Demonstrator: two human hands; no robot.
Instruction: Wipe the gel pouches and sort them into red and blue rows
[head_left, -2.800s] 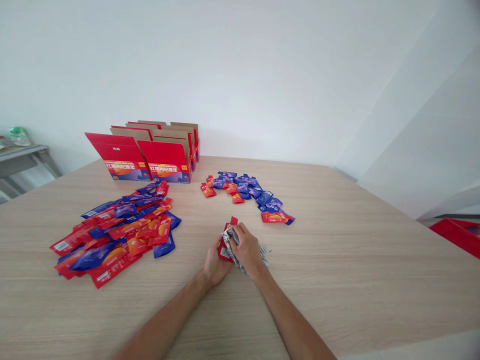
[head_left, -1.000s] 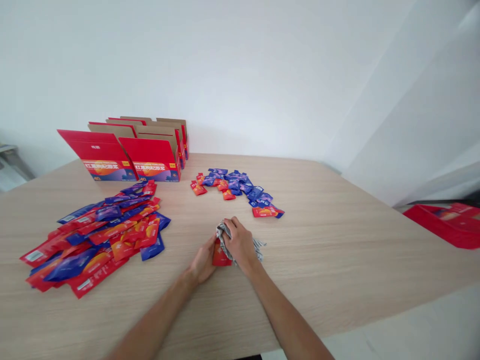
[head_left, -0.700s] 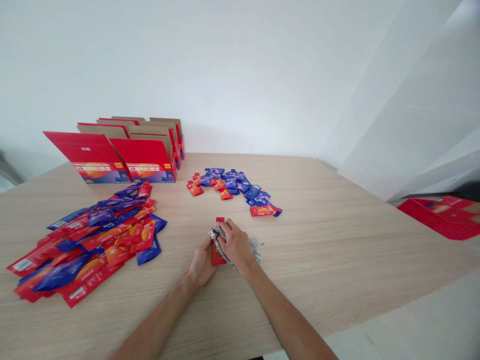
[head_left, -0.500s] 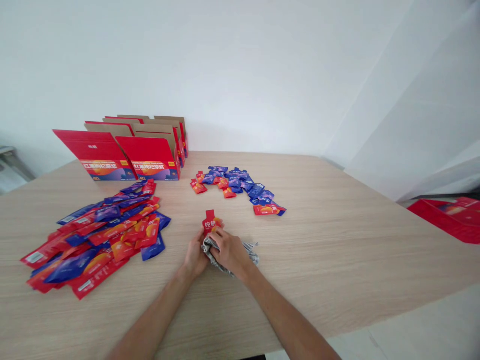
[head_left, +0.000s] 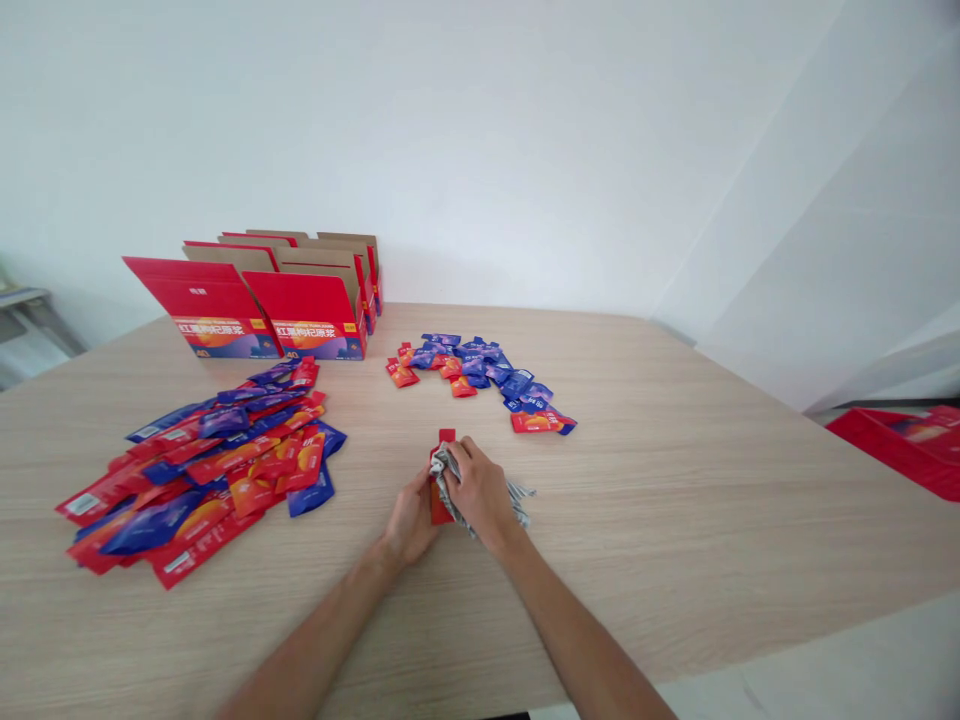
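Note:
Near the front middle of the table, my left hand (head_left: pixel 411 518) grips the left edge of a red-orange sachet (head_left: pixel 441 506). The sachet's narrow top points away from me. My right hand (head_left: pixel 478 488) is closed on a grey striped cloth (head_left: pixel 456 466) and presses it against the sachet's upper face, hiding much of the print. A loose end of the cloth trails out to the right of the hand. Left of my hands lies a big heap of red and blue sachets (head_left: pixel 225 440). Beyond them is a smaller, spread-out group of sachets (head_left: pixel 474 368).
Several open red cartons (head_left: pixel 304 315) with raised flaps stand in rows at the back left of the wooden table (head_left: pixel 675 480). A white wall (head_left: pixel 525 150) rises behind it. At the far right, off the table, is a red box (head_left: pixel 896 450) with red items inside.
My right hand has slid the cloth up toward the sachet's top, covering print that showed before. The sachet's lower part now shows. The view has shifted slightly.

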